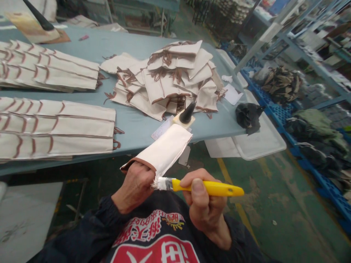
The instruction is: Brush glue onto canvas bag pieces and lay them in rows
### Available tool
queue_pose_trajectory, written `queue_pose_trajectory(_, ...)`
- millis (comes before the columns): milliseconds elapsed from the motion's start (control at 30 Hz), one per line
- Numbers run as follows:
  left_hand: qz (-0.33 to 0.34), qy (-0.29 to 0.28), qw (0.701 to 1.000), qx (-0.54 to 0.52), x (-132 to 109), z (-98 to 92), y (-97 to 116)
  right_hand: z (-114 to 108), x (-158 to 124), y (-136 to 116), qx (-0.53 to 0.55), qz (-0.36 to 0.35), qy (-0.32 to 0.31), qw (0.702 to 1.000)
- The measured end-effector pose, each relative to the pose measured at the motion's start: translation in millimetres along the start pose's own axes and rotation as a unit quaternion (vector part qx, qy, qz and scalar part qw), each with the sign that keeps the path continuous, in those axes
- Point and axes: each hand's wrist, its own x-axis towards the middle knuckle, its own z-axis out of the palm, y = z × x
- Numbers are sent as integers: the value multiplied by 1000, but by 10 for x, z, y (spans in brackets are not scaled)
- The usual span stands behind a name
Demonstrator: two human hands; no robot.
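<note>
My left hand (138,182) holds a cream cloth pouch (167,144) by its brown-bound open end; the fingertips are hidden at the opening. The pouch slants away toward the table, its far end beside a dark cone on a pale base (188,112). My right hand (204,204) is closed around the yellow handle of a paintbrush (211,188). The brush's white, frayed bristles touch or nearly touch the pouch's lower corner, close to my left knuckles.
On the blue-green table (131,128) lie a loose heap of similar pouches (167,80) with brown ties and two overlapping rows (82,124) at left. A black plastic bag (248,117) sits at the right edge, above a white tray (263,142). Blue pallets (282,113) stand beyond.
</note>
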Motion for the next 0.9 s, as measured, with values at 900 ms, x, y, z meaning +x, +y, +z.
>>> queue_pose_trajectory(900,-456,128,659,-585,483,-151,421,328,596,93,237,112,170,950)
